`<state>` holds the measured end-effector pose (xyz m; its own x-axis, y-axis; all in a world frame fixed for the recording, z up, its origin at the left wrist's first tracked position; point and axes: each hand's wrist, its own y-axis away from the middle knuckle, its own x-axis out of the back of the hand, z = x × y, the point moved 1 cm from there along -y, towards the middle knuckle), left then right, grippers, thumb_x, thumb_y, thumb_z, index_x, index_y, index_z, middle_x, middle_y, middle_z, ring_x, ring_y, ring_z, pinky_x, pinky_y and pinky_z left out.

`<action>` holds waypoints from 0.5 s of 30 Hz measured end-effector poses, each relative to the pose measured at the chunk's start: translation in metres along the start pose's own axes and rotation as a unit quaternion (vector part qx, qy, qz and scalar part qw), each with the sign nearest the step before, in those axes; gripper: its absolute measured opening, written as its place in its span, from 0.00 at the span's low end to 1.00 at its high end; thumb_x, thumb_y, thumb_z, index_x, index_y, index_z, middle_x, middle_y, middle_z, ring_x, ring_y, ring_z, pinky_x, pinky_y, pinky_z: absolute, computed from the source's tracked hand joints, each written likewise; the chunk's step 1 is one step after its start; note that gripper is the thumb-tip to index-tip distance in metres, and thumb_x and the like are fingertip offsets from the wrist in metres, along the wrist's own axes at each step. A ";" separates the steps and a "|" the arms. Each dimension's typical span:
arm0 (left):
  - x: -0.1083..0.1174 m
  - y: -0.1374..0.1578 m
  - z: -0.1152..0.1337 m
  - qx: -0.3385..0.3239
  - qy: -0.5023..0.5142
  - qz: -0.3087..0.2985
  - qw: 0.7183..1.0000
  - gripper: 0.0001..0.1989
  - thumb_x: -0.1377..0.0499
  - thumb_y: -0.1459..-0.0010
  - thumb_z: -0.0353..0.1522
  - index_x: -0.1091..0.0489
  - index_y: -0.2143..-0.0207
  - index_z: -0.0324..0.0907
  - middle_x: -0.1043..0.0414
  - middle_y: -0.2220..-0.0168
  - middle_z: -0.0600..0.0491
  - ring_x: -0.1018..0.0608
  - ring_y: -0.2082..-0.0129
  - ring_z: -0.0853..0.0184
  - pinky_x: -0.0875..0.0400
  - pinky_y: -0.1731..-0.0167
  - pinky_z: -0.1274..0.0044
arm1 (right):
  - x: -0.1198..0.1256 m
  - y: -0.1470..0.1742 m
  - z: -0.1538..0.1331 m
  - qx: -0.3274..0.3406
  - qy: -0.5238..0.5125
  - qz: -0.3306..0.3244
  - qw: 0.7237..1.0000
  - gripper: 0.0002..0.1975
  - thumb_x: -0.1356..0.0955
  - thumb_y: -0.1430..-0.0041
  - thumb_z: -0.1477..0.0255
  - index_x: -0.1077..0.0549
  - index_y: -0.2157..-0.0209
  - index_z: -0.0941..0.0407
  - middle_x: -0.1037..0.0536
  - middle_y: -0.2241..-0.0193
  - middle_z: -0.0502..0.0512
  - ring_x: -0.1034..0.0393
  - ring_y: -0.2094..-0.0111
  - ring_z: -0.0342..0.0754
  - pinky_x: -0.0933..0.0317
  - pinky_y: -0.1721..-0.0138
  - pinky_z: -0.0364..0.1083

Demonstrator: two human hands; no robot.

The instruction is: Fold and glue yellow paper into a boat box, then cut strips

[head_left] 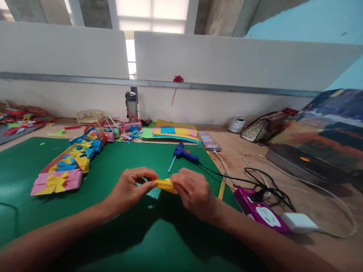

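A folded piece of yellow paper (166, 184) is held between both hands above the green mat (119, 234). My left hand (133, 187) pinches its left end between thumb and fingers. Closed around its right end is my right hand (195, 190), whose fingers partly hide the paper. Just beyond the hands lies a blue glue gun (185, 153) with a glue stick. To the left, small paper baskets stand in a row; the nearest is a pink basket (69, 178) with a yellow bow on its front.
Coloured paper sheets (172, 130) are stacked at the back beside a grey bottle (131, 107). Paper scraps (22, 117) lie far left. At right are a purple power strip (244, 196), tangled cables, a yellow cutter (222, 187), a dark case (297, 162) and a handbag (262, 126).
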<state>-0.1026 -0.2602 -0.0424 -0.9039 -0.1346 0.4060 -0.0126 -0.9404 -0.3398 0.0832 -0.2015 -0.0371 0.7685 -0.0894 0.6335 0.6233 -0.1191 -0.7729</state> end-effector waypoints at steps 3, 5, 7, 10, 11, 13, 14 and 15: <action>0.001 -0.002 -0.001 0.053 0.026 -0.041 0.997 0.10 0.40 0.50 0.35 0.25 0.69 0.36 0.26 0.75 0.52 0.30 0.77 0.72 0.37 0.78 0.82 | -0.001 0.001 0.000 0.009 -0.001 0.011 1.000 0.06 0.38 0.42 0.82 0.33 0.69 0.58 0.27 0.77 0.52 0.37 0.76 0.42 0.39 0.70 0.43; -0.001 -0.001 -0.005 0.101 0.077 -0.085 0.988 0.15 0.39 0.51 0.36 0.26 0.63 0.35 0.27 0.77 0.54 0.31 0.80 0.74 0.39 0.80 0.83 | -0.001 0.000 0.000 0.009 -0.006 0.014 1.000 0.07 0.39 0.42 0.82 0.33 0.68 0.57 0.26 0.77 0.51 0.36 0.76 0.42 0.39 0.70 0.43; -0.004 0.000 -0.010 0.124 0.137 -0.121 0.975 0.20 0.38 0.53 0.35 0.28 0.57 0.35 0.25 0.73 0.52 0.28 0.78 0.72 0.35 0.78 0.82 | 0.000 0.000 -0.001 0.005 -0.012 0.018 1.000 0.07 0.38 0.43 0.83 0.34 0.68 0.57 0.26 0.77 0.51 0.37 0.76 0.41 0.40 0.72 0.42; -0.009 0.001 -0.012 0.081 0.159 -0.124 0.976 0.19 0.38 0.51 0.33 0.27 0.55 0.37 0.23 0.63 0.49 0.23 0.68 0.67 0.29 0.67 0.77 | 0.002 -0.001 -0.002 0.007 -0.005 0.032 0.999 0.07 0.38 0.44 0.83 0.34 0.67 0.57 0.25 0.76 0.51 0.35 0.76 0.41 0.39 0.71 0.42; -0.009 0.002 -0.012 0.056 0.141 -0.115 0.982 0.17 0.39 0.50 0.33 0.27 0.56 0.37 0.23 0.61 0.49 0.23 0.67 0.66 0.28 0.65 0.76 | 0.003 -0.001 -0.003 0.011 0.005 0.036 0.999 0.06 0.37 0.44 0.83 0.34 0.67 0.57 0.25 0.76 0.51 0.34 0.76 0.41 0.38 0.70 0.42; -0.009 0.003 -0.011 0.001 0.090 -0.097 0.991 0.14 0.41 0.47 0.32 0.25 0.58 0.39 0.22 0.60 0.49 0.22 0.65 0.65 0.28 0.63 0.76 | 0.004 -0.002 -0.003 0.017 0.028 0.040 0.999 0.06 0.37 0.43 0.82 0.34 0.67 0.57 0.24 0.76 0.51 0.31 0.74 0.41 0.37 0.66 0.43; -0.009 0.003 -0.011 -0.026 0.067 -0.092 0.993 0.13 0.42 0.46 0.32 0.25 0.58 0.39 0.22 0.60 0.49 0.22 0.64 0.65 0.27 0.63 0.76 | 0.005 -0.002 -0.003 0.021 0.036 0.039 0.998 0.06 0.37 0.43 0.82 0.34 0.68 0.57 0.24 0.76 0.50 0.31 0.74 0.41 0.37 0.65 0.43; -0.009 0.003 -0.011 -0.053 0.051 -0.090 0.993 0.13 0.42 0.46 0.31 0.25 0.58 0.40 0.23 0.59 0.49 0.21 0.63 0.64 0.27 0.62 0.76 | 0.005 -0.003 -0.002 0.023 0.042 0.037 0.998 0.06 0.37 0.43 0.81 0.34 0.68 0.56 0.24 0.76 0.49 0.30 0.74 0.40 0.37 0.64 0.44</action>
<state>-0.0997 -0.2586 -0.0564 -0.9213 0.0700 0.3824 -0.2177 -0.9079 -0.3583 0.0849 -0.2040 -0.0316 0.7988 -0.1791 0.5744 0.5732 -0.0634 -0.8169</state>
